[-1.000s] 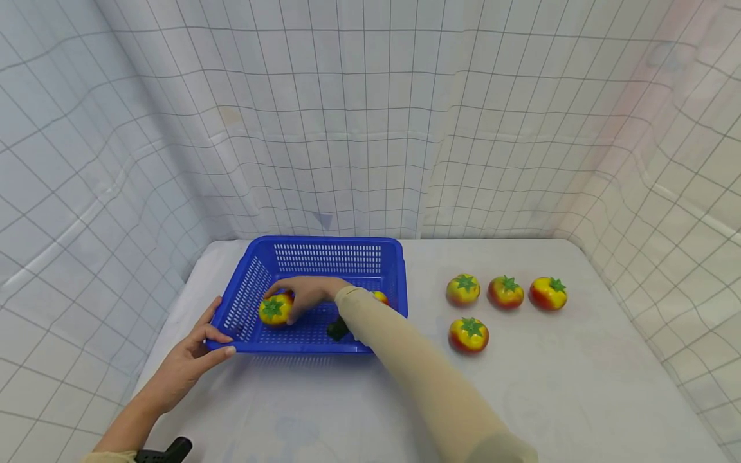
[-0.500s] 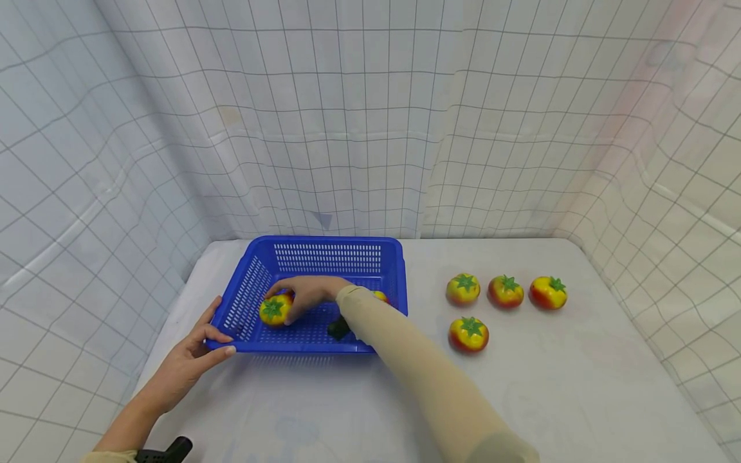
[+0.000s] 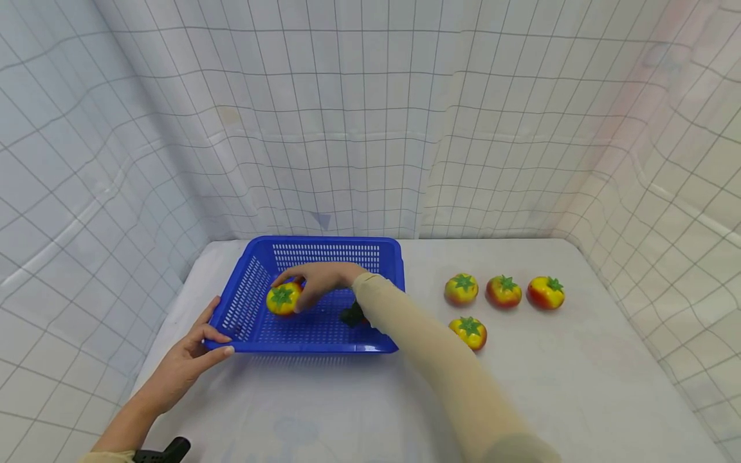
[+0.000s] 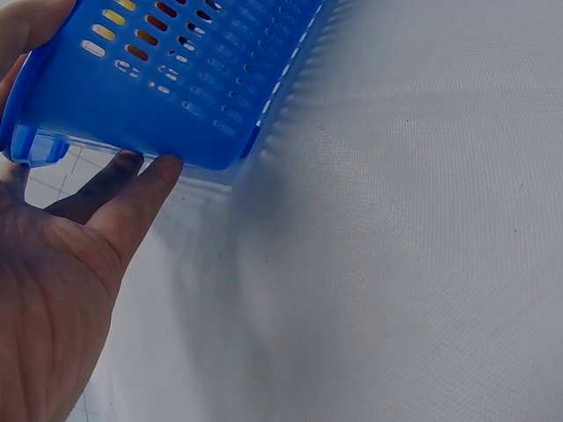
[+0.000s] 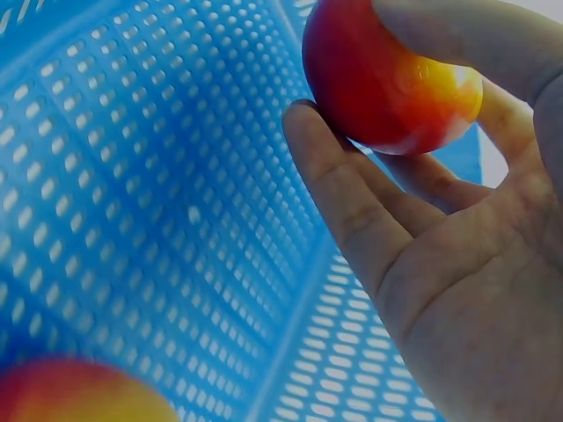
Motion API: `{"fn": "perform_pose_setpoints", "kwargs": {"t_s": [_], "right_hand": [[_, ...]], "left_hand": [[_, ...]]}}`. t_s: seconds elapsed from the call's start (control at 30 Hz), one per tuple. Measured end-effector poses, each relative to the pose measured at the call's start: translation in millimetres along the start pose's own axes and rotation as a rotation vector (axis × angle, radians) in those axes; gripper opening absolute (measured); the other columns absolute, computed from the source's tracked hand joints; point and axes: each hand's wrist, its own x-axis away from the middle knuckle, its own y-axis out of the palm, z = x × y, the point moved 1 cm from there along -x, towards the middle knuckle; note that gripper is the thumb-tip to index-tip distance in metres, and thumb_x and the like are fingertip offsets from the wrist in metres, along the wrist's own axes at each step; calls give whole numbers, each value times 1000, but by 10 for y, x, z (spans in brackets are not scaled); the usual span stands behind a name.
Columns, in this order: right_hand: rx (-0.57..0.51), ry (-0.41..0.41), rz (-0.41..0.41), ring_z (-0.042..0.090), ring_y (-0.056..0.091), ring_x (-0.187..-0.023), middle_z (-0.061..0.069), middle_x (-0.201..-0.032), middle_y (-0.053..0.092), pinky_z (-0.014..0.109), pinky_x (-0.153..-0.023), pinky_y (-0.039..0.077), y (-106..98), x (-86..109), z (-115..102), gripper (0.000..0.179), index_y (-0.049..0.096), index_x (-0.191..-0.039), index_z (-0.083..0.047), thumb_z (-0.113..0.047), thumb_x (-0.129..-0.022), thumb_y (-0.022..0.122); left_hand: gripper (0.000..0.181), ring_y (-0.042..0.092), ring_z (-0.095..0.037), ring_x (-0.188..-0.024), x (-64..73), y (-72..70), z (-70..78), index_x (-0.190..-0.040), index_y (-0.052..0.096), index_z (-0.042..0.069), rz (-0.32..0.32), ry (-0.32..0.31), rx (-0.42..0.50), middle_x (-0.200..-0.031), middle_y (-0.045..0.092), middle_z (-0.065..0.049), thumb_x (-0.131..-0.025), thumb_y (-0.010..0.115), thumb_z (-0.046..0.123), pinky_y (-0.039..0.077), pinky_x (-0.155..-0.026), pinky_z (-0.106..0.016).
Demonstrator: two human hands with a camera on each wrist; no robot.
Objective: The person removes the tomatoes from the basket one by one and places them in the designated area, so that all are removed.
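A yellow-and-red tomato (image 3: 282, 299) with a green star-shaped top is gripped between the thumb and fingers of my right hand (image 3: 321, 283). The right wrist view shows this tomato (image 5: 387, 83) raised above the floor of the blue perforated basket (image 3: 330, 348). Lower left in that view, a second tomato (image 5: 79, 396) lies in the basket; my sleeve mostly hides it from the head view. My left hand (image 3: 184, 365) holds the basket's near left corner. From the left wrist, its thumb reaches over the rim and its fingertips (image 4: 165, 169) meet the basket's outer wall.
To the basket's right, three tomatoes stand in a row on the white table: left (image 3: 461, 290), middle (image 3: 503, 292) and right (image 3: 546, 293). Another tomato (image 3: 470, 332) sits nearer, partly behind the right sleeve (image 3: 434, 354). Checked curtains (image 3: 370, 128) enclose the back and sides.
My right hand has lifted the tomato and shifted it slightly right and away from me inside the basket. The left hand stays at the basket's corner.
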Motion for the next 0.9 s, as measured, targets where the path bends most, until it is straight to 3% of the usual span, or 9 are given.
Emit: {"fn": "perform_pose_setpoints", "kwargs": {"t_s": [0.6, 0.9], "right_hand": [[-54, -12, -19, 26, 53, -123, -2, -138, 50, 34, -95, 54, -454, 744, 68, 61, 57, -139, -39, -20, -87, 81], [-7, -9, 12, 24, 48, -129, -2, -142, 49, 37, -100, 50, -603, 1089, 219, 64, 54, -141, -42, -27, -85, 81]], "left_hand": [[15, 5, -65, -142, -24, -23, -23, -111, 50, -6, -44, 33, 46, -172, -10, 5, -103, 59, 4, 46, -94, -12], [18, 3, -66, -142, -26, -16, -47, -111, 49, -6, -38, 13, 54, -171, -10, 7, -103, 60, 5, 45, -94, -12]]}}
